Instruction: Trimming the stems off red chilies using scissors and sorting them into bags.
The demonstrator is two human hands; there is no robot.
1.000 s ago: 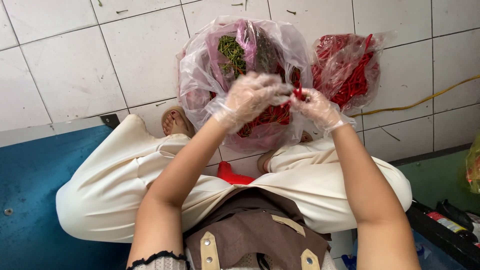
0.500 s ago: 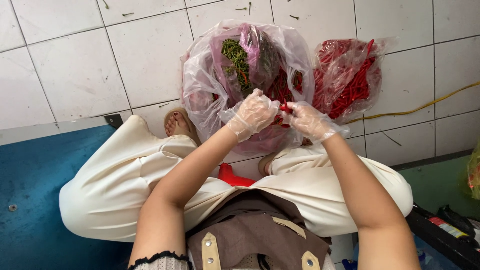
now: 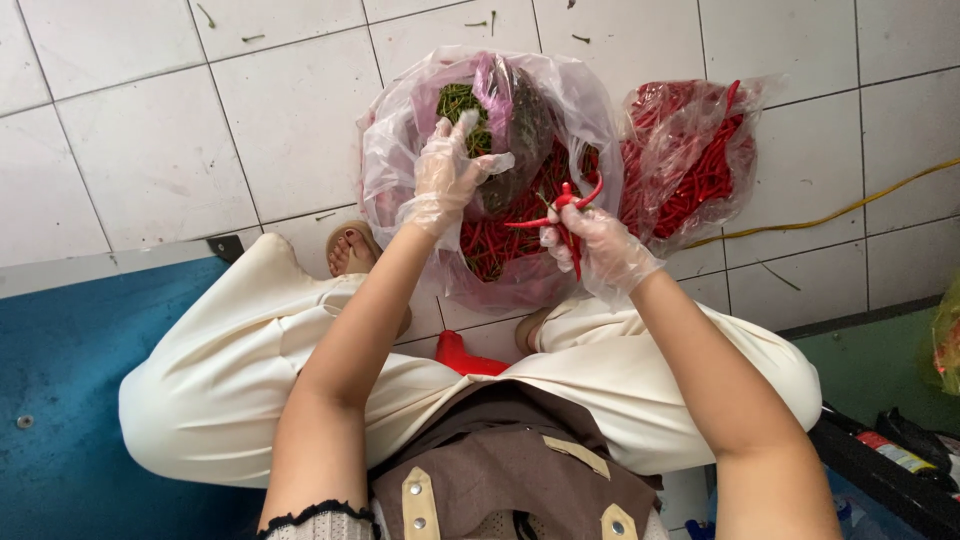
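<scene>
Red chillies [image 3: 560, 215], a small bunch pinched in the closed gloved right hand [image 3: 590, 250], above the near bag [image 3: 400, 150] of chillies. Left hand [image 3: 445, 175], fingers loosely open, holding nothing visible, at the heap of green stems [image 3: 458, 103]. Further bag [image 3: 690, 160] to the right. Risk: slippery gloves may let chillies drop onto the tiled floor [image 3: 150, 130].

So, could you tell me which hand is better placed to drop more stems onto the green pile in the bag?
Probably the left hand: it hovers beside the green stem pile, while the right hand holds red chillies.
</scene>
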